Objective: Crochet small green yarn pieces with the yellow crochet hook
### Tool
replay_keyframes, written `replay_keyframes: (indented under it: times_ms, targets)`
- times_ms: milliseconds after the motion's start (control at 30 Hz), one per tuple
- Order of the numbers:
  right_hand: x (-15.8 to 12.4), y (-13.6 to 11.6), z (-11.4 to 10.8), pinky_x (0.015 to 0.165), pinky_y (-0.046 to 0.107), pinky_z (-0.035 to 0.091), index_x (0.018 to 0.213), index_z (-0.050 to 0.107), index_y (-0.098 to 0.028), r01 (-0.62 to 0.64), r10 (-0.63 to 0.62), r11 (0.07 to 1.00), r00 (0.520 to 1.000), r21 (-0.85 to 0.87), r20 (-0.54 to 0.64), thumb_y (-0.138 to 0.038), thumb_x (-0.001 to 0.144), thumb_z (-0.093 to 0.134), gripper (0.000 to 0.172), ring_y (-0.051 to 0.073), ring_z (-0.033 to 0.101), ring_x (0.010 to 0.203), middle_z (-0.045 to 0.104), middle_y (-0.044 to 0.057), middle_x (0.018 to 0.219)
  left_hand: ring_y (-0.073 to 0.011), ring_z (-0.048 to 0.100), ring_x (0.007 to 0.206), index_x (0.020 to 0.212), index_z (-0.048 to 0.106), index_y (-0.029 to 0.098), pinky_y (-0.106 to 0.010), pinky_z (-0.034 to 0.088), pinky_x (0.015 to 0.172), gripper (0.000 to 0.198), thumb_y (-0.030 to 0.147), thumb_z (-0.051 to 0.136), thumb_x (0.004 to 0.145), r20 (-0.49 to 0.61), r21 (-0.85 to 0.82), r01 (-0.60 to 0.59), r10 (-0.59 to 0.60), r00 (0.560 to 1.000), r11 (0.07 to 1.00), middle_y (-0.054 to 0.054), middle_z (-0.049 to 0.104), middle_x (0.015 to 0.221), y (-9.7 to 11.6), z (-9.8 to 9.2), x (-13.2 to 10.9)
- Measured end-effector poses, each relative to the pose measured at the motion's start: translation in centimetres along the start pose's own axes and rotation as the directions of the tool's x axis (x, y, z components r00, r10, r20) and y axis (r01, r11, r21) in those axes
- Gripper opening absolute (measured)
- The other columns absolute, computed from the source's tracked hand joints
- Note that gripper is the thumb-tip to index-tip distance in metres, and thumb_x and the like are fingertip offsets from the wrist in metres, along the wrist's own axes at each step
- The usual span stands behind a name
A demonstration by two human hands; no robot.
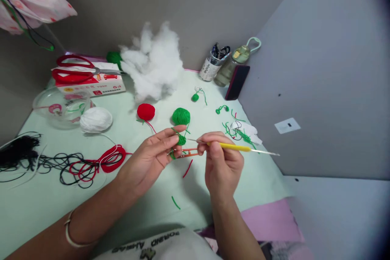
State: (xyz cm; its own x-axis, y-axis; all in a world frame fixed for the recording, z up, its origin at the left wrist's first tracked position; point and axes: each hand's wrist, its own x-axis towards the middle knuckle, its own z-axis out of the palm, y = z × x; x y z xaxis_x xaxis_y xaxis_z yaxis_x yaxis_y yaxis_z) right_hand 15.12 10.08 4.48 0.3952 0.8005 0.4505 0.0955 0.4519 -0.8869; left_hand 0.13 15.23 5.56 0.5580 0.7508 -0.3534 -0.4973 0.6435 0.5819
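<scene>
**Hook at the stitch, yarn running slack**

Nearest the camera, on the pale green table cover, the left hand has its thumb and forefinger pinched on a small green crochet piece, the other fingers stretched out loosely behind it. The right hand is curled around a crochet hook, gripping its yellow handle between thumb and fingertips. Both are held just above the cover, over a small orange tool (probably thread snips, though it is partly hidden).

The hook's long axis lies nearly level, running left to right. Its metal working tip points left at the piece and its far end points right and slightly down.

The risk, as I judge it, is the loop slipping off the fine tip if the pinch loosens, which would undo stitches. The yarn could also snag on the loose green scraps nearby.

Just beyond the hands sits the green yarn ball, with a red yarn ball beside it and a white one further left. Tangled black and red cords lie to the left. At the back are white stuffing, red scissors on a box, a jar of tools and a bottle.
</scene>
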Motion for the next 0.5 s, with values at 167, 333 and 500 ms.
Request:
replay_keyframes:
  times_ms: [167, 333, 500]
  targets:
    - [0.04, 0.3, 0.34, 0.072, 0.026, 0.055, 0.099, 0.082, -0.029, -0.122, 0.119, 0.992, 0.991, 0.034, 0.064, -0.024, 0.099, 0.067, 0.016, 0.014, 0.069, 0.085, 0.077, 0.001, 0.093, -0.0111, 0.064, 0.08, 0.115, 0.082, 0.023, -0.021, 0.05, 0.079, 0.028, 0.024, 0.082, 0.086, 0.032, 0.169, -0.033, 0.028, 0.999, 0.985, -0.001, 0.076, 0.088, -0.2, 0.07, -0.13]
    - [0.1, 0.41, -0.04, 0.071, 0.024, 0.057, 0.097, 0.08, -0.027, -0.251, 0.245, 0.953, 0.968, 0.17, 0.055, -0.03, 0.101, 0.064, 0.017, 0.01, 0.068, 0.074, 0.077, 0.0, 0.092, -0.0092, 0.061, 0.07, 0.112, 0.083, 0.023, -0.02, 0.049, 0.07, 0.024, 0.025, 0.08, 0.088, 0.026, 0.191, -0.058, 0.054, 0.998, 0.98, 0.001, 0.069, 0.075, -0.21, -0.44, 0.04]
    - [0.13, -0.13, -0.14, 0.07, 0.025, 0.059, 0.096, 0.076, -0.024, -0.216, 0.208, 0.963, 0.976, 0.161, 0.062, -0.03, 0.105, 0.057, 0.021, 0.01, 0.07, 0.073, 0.077, 0.0, 0.092, -0.0089, 0.063, 0.07, 0.111, 0.083, 0.024, -0.02, 0.051, 0.072, 0.024, 0.025, 0.081, 0.087, 0.02, 0.205, -0.06, 0.057, 0.998, 0.977, 0.001, 0.069, 0.077, 0.11, -0.39, -0.04]
